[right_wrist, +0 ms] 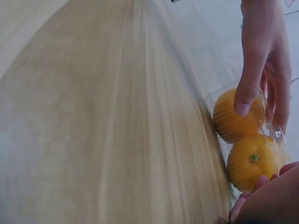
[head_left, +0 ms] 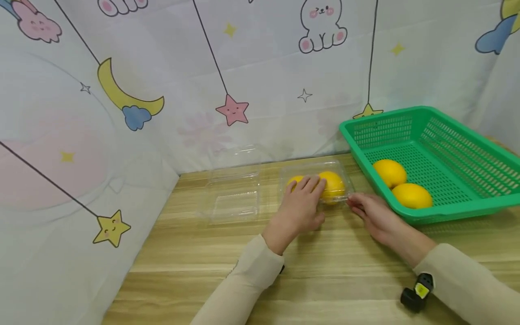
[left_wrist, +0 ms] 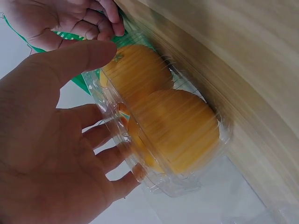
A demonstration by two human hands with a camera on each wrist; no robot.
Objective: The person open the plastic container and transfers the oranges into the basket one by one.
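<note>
A clear plastic box (head_left: 284, 171) with orange-yellow fruits inside, looking like oranges (head_left: 332, 186), sits on the table, its lid down over them. My left hand (head_left: 299, 205) rests on top with spread fingers, thumb apart in the left wrist view. At the box's near right corner, my right hand (head_left: 375, 219) pinches the rim between thumb and curled fingers. One orange (right_wrist: 252, 161) shows its green stem end through the plastic in the right wrist view. Left of it stands another clear plastic box (head_left: 235, 205) with its lid up.
A green plastic basket (head_left: 467, 212) stands at the right, with two more oranges (head_left: 412, 196) at its near left side. Behind the wooden table (head_left: 325, 280) hangs a white cloth (head_left: 268, 67) printed with cartoon figures.
</note>
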